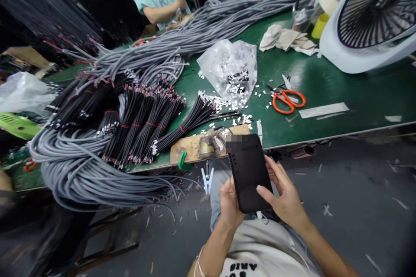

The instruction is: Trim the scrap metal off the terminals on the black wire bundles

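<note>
In the head view, the left hand (231,204) and the right hand (286,194) are clamped on both sides of a black smartphone (249,177), which is held above the lap (216,205) and near the edge of the green tabletop (279,65), where orange-handled scissors (284,94) and bundled black cables (154,114) are lying.

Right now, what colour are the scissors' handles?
The scissors' handles are orange, best seen in the head view.

The phone (250,177) looks smooth, the tabletop (276,71) glossy, the board (186,146) wooden, the bag (229,71) crinkled plastic.
</note>
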Action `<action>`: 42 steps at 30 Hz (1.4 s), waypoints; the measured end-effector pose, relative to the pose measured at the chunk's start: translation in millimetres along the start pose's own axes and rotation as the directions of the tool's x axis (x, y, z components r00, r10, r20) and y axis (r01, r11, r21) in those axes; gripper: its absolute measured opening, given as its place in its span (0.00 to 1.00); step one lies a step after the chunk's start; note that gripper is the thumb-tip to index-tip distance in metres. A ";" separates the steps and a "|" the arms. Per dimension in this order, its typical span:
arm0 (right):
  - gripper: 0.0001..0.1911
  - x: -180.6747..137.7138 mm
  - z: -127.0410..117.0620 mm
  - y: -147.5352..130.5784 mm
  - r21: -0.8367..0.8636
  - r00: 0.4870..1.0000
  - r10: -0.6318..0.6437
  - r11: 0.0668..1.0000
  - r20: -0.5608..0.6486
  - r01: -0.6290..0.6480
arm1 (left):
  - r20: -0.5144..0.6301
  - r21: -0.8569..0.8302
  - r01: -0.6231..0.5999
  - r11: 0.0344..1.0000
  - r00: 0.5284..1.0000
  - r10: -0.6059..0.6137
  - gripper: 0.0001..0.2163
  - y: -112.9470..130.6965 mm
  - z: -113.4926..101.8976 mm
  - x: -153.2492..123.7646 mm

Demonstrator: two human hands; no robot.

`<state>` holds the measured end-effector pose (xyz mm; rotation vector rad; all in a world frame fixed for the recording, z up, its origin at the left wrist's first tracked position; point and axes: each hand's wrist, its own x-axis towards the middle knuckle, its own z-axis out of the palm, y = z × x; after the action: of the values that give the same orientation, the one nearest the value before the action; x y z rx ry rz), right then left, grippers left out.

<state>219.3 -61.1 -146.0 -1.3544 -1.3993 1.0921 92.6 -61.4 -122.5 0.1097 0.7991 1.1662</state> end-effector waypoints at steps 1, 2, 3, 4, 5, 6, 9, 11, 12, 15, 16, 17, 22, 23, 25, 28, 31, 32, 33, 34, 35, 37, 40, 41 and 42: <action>0.31 0.7 -2.0 2.0 -0.001 1.000 -0.013 1.000 -0.022 0.013 | 0.003 -0.005 0.016 1.000 1.000 -0.016 0.18 1.0 -0.2 -0.4; 0.30 1.7 -3.8 3.4 -0.013 0.998 -0.027 1.000 -0.050 0.026 | 0.008 -0.010 0.026 1.000 1.000 -0.026 0.18 1.7 -0.6 -0.9; 0.29 2.9 -5.3 4.0 -0.035 0.996 -0.044 0.999 -0.077 0.041 | 0.013 -0.013 0.032 0.999 0.999 -0.032 0.18 2.0 -1.1 -1.4; 0.29 4.2 -6.5 3.9 -0.066 0.993 -0.063 0.996 -0.099 0.057 | 0.020 -0.015 0.037 0.999 0.999 -0.036 0.18 2.0 -1.8 -2.0; 0.28 5.4 -7.3 3.3 -0.102 0.989 -0.087 0.992 -0.116 0.075 | 0.027 -0.015 0.040 0.999 0.999 -0.039 0.18 1.7 -2.6 -2.6; 0.27 6.3 -7.9 2.2 -0.142 0.986 -0.112 0.985 -0.127 0.094 | 0.034 -0.016 0.040 0.999 0.999 -0.040 0.18 1.3 -3.6 -3.3; 0.26 7.6 -8.1 -2.1 -0.252 0.969 -0.207 0.953 -0.134 0.169 | 0.048 -0.017 0.042 0.999 0.998 -0.041 0.20 -0.2 -6.5 -5.0; 0.25 8.1 -7.7 -4.4 -0.304 0.954 -0.272 0.926 -0.122 0.225 | 0.048 -0.017 0.040 0.999 0.998 -0.039 0.21 -0.6 -7.8 -5.6; 0.24 8.5 -7.5 -5.3 -0.325 0.948 -0.297 0.913 -0.115 0.247 | 0.048 -0.018 0.040 0.999 0.998 -0.039 0.21 -0.6 -8.1 -5.7; 0.24 10.7 -7.1 -7.7 -0.373 0.937 -0.334 0.886 -0.101 0.276 | 0.049 -0.026 0.033 0.999 0.998 -0.032 0.19 -0.2 -7.9 -5.7; 0.24 11.6 -7.2 -8.4 -0.388 0.937 -0.335 0.880 -0.100 0.273 | 0.048 -0.027 0.032 0.999 0.998 -0.031 0.19 0.0 -7.6 -5.7; 0.24 12.4 -7.3 -9.1 -0.402 0.937 -0.334 0.875 -0.100 0.269 | 0.044 -0.025 0.032 0.999 0.999 -0.031 0.19 0.2 -7.1 -5.6; 0.23 15.7 -7.6 -11.1 -0.436 0.942 -0.319 0.866 -0.106 0.244 | 0.017 0.011 0.038 0.999 0.999 -0.038 0.21 0.6 -6.0 -5.9; 0.23 16.4 -7.3 -11.7 -0.444 0.943 -0.316 0.863 -0.106 0.240 | 0.021 0.015 0.040 0.999 0.999 -0.041 0.21 0.4 -6.2 -6.3; 0.23 18.2 -6.8 -14.1 -0.474 0.945 -0.314 0.849 -0.094 0.234 | 0.036 0.017 0.047 0.999 0.998 -0.048 0.20 -0.3 -7.5 -7.6; 0.21 21.3 -7.5 -21.2 -0.501 0.940 -0.335 0.826 -0.070 0.257 | 0.048 0.006 0.045 0.999 0.998 -0.045 0.18 -2.4 -11.0 -9.3; 0.23 22.6 -10.6 -26.1 -0.448 0.914 -0.384 0.846 -0.133 0.290 | 0.028 -0.006 0.032 0.999 0.999 -0.032 0.17 -4.3 -15.5 -8.7; 0.24 22.2 -11.9 -25.4 -0.422 0.905 -0.388 0.859 -0.172 0.289 | 0.021 -0.010 0.031 0.999 0.999 -0.030 0.17 -4.5 -16.7 -8.1; 0.24 21.3 -13.0 -23.2 -0.396 0.902 -0.380 0.875 -0.207 0.278 | 0.015 -0.015 0.032 0.999 0.999 -0.031 0.16 -4.4 -17.7 -7.3; 0.23 20.0 -13.9 -19.5 -0.370 0.903 -0.360 0.892 -0.235 0.260 | 0.011 -0.021 0.034 0.999 0.999 -0.033 0.16 -4.1 -18.2 -6.6; 0.22 18.0 -14.4 -14.6 -0.342 0.910 -0.328 0.910 -0.254 0.233 | 0.009 -0.026 0.037 0.999 0.999 -0.036 0.16 -3.6 -18.4 -6.1; 0.21 12.6 -14.1 -2.9 -0.263 0.936 -0.234 0.951 -0.262 0.164 | 0.005 -0.028 0.042 0.999 0.999 -0.042 0.16 -2.3 -17.7 -5.7; 0.24 2.6 -10.7 12.3 -0.093 0.980 -0.070 0.994 -0.184 0.054 | 0.006 -0.017 0.037 0.999 0.999 -0.036 0.18 -0.8 -15.3 -6.3; 0.25 -0.5 -9.1 15.5 -0.036 0.990 -0.033 0.999 -0.134 0.028 | 0.008 -0.013 0.035 0.999 0.999 -0.035 0.18 -0.5 -14.5 -6.5; 0.26 -3.3 -7.5 17.4 0.017 0.997 -0.009 1.000 -0.081 0.010 | 0.006 -0.009 0.035 0.999 0.999 -0.035 0.18 -0.3 -13.7 -6.6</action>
<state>230.7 -64.0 -161.3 -1.3632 -1.3336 1.0298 83.4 -71.5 -129.3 0.0910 0.7873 1.1362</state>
